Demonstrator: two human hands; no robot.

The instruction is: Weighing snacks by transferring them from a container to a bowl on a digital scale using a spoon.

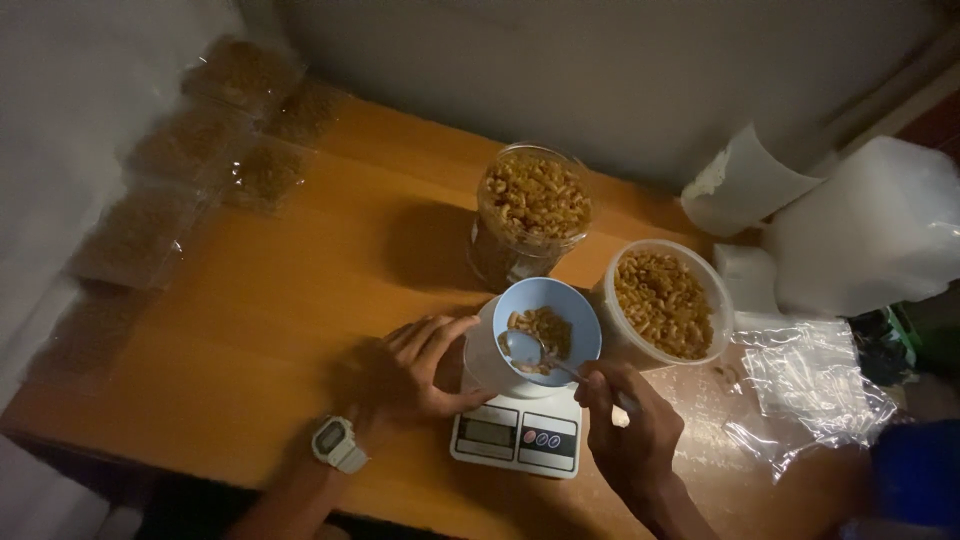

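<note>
Right hand (632,432), nearest the lens, is clamped on a spoon (535,353) whose bowl lies inside the blue bowl (549,330) seated on the white scale (517,428) at the near edge of the wooden counter (300,300); left hand (415,368), fingers spread apart, rests against the bowl's side. Judged from the layout, the work looks well advanced: filled clear packets (190,150) line the far left. Further portions appear outstanding, as the white tub (665,305) and glass jar (530,215) remain full, the bowl holds little pasta and empty bags (810,385) wait at right.
</note>
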